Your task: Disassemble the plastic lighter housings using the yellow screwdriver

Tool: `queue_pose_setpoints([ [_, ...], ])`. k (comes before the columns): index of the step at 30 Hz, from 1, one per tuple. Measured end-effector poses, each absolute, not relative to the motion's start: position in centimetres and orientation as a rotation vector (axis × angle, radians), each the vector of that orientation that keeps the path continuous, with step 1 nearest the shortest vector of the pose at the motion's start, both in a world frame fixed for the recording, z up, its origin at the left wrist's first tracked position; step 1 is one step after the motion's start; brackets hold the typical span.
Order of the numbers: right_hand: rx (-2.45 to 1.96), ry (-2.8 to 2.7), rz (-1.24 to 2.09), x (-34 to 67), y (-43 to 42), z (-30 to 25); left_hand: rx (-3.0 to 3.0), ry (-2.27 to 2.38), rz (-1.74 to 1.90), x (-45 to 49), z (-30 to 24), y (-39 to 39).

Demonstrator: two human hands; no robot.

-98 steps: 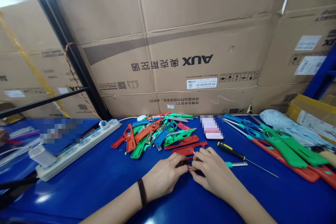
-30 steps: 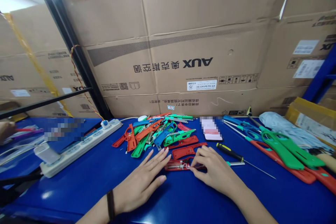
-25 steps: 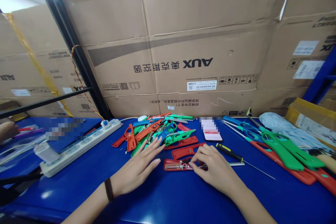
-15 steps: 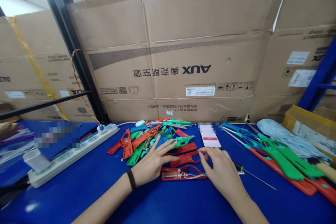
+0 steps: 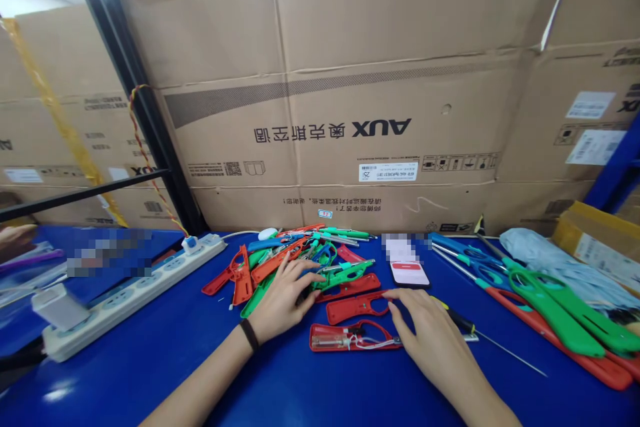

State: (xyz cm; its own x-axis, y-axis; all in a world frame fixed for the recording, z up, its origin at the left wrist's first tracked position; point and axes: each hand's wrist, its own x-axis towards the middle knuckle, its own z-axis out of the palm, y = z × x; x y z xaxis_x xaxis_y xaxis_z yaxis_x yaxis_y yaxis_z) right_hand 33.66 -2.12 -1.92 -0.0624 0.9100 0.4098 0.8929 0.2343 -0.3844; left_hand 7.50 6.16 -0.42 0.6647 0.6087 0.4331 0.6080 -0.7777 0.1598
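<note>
A warehouse or small assembly workshop: big AUX shipping cartons (image 5: 350, 100) stand stacked behind a blue surface (image 5: 150, 360), steel racking posts (image 5: 125, 60) rise at left, and a pile of coloured plastic scissor parts (image 5: 300, 260) lies beside a power strip (image 5: 135, 287).

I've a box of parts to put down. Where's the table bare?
Bare blue table lies between the power strip and the forearm of the left hand, and again at the near right, below the screwdriver. Crowded: the heap of coloured handles under that hand, the red shell by the right hand, the long scissors far right.
</note>
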Motion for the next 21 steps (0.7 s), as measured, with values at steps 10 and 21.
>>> queue_pose_setpoints([
  [10,-1.606,-1.916,-0.058,33.5,-2.2,-2.2,2.658,1.434,0.938,3.0,2.6,8.2],
  [21,-1.600,-1.990,-0.018,33.6,-2.0,-2.5,2.694,1.410,0.518,0.9,3.5,7.3],
])
